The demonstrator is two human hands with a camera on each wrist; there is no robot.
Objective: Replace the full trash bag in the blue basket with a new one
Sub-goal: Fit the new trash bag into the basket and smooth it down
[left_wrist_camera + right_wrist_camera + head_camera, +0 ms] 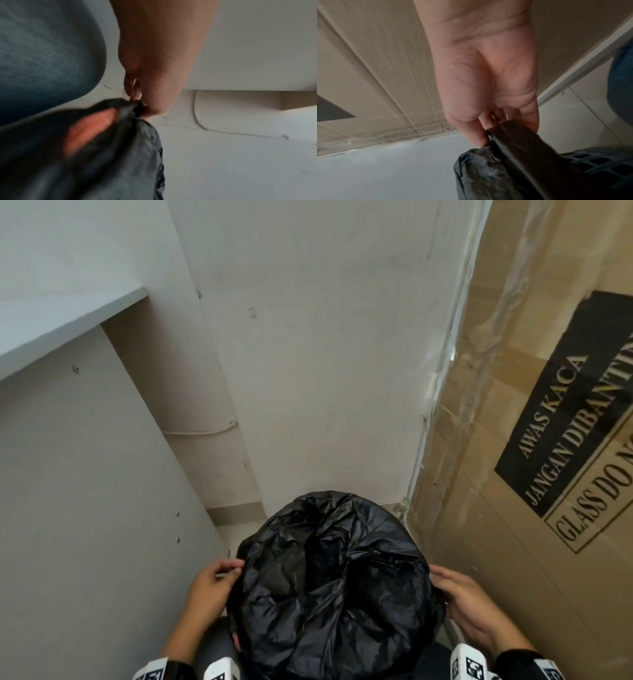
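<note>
Bare forearms, black cuffs point(513, 657), white wrist mounts point(469, 664) with black square markers, blue jeans point(42, 54)

Left hand point(209, 583) and right hand point(469, 601) reach forward, one on either side of the black trash bag point(329, 583), each pinching its rim between thumb and curled fingers.

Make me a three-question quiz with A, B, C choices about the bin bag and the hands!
1. Where is the cardboard box?
A. right of the bag
B. left of the bag
C. inside the bag

2. What colour is the trash bag?
A. white
B. black
C. green

3. What are the hands doing?
A. both hang idle
B. one holds a broom
C. each pinches the bag's edge

Answers: A, the box fills the head view's right side. B, the plastic is black in every view. C, left hand and right hand each pinch the bag's edge; blue basket sits below.
</note>
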